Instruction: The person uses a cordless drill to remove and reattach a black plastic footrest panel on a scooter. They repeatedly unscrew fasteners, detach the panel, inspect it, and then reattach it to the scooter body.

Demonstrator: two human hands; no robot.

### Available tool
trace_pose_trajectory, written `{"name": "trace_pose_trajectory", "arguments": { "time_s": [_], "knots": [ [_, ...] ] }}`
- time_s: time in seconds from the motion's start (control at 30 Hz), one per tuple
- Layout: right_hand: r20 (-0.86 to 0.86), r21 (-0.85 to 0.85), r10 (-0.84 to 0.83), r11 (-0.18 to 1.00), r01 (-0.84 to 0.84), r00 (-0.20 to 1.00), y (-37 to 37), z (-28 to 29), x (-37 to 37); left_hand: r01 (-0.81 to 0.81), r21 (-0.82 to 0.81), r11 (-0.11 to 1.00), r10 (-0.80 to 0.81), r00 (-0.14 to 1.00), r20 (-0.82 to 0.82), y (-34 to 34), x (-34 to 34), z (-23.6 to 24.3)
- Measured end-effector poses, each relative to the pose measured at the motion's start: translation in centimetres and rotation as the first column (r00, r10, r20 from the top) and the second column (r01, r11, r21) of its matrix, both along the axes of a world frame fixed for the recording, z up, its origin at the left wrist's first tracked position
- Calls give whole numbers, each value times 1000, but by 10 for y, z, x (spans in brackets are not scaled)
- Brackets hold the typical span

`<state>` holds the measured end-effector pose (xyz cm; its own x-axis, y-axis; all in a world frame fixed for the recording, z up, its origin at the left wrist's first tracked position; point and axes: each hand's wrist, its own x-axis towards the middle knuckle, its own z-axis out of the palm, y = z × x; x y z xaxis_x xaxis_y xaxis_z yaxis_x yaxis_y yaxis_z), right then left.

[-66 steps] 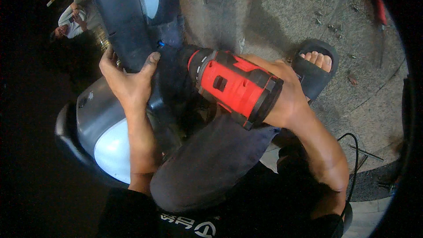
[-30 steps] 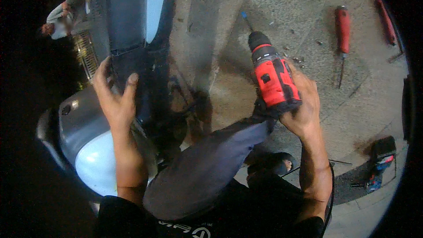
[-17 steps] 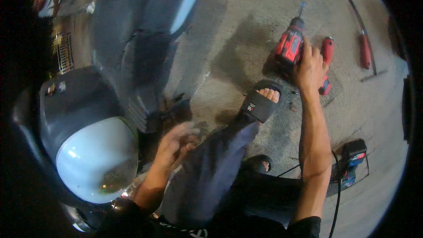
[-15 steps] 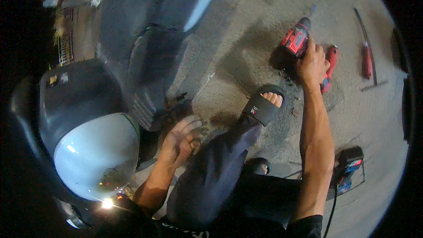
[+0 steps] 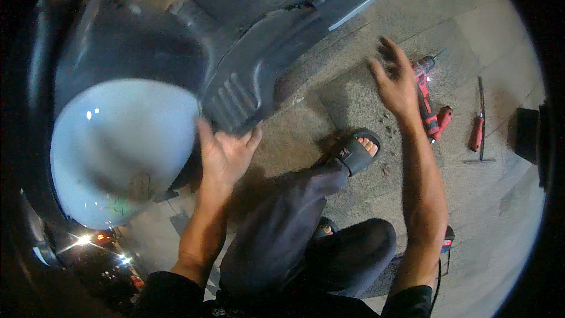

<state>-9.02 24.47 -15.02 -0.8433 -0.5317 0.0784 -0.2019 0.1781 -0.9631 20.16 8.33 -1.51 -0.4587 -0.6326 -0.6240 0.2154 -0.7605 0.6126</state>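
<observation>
My left hand [image 5: 226,152] is at the lower end of a dark plastic scooter panel [image 5: 276,62], where raised ribs run. Thumb and fingers close round that edge; some fingertips are hidden. Just left of this hand bulges a glossy pale, rounded body part [image 5: 118,141]. My right hand [image 5: 395,79] hangs empty over the pavement with its fingers apart, left of a red and black cordless drill [image 5: 425,91]. The drill lies on the ground, bit pointing away. Against its near end rests a red-handled tool [image 5: 442,122], its kind unclear.
Farther right lie a red-handled screwdriver [image 5: 477,134] and a thin T-shaped metal rod [image 5: 482,112]. A dark box [image 5: 528,135] stands at the right rim. My sandalled foot [image 5: 356,152] is on the paving, with small dark debris nearby. A cable [image 5: 438,282] runs by my right elbow.
My right hand has let go of the drill and moved up and left of it. My left hand has risen to the panel's ribbed end. The view has shifted.
</observation>
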Motion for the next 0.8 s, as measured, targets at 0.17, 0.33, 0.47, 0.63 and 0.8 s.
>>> {"name": "trace_pose_trajectory", "arguments": {
  "time_s": [0.17, 0.33, 0.47, 0.63, 0.8],
  "knots": [
    [105, -291, 31, 957, 1, 994, -74, 59, 26, 76, -25, 997, -75, 997, 31, 10, -19, -8],
    [177, -293, 21, 956, 32, 984, -80, 68, 26, 140, -32, 990, -143, 976, -165, 47, 11, -24],
    [157, -295, -18, 953, 64, 987, -47, 100, 48, 243, -200, 949, -267, 958, -101, 63, 38, -32],
    [489, -545, 281, 838, 37, 826, 11, 48, 49, 261, -93, 961, -263, 965, -13, 68, 41, -48],
    [693, -315, 310, 942, -113, 651, -4, 31, 8, 576, -529, 623, -403, 816, 414, 57, 71, -72]
  ]
}}
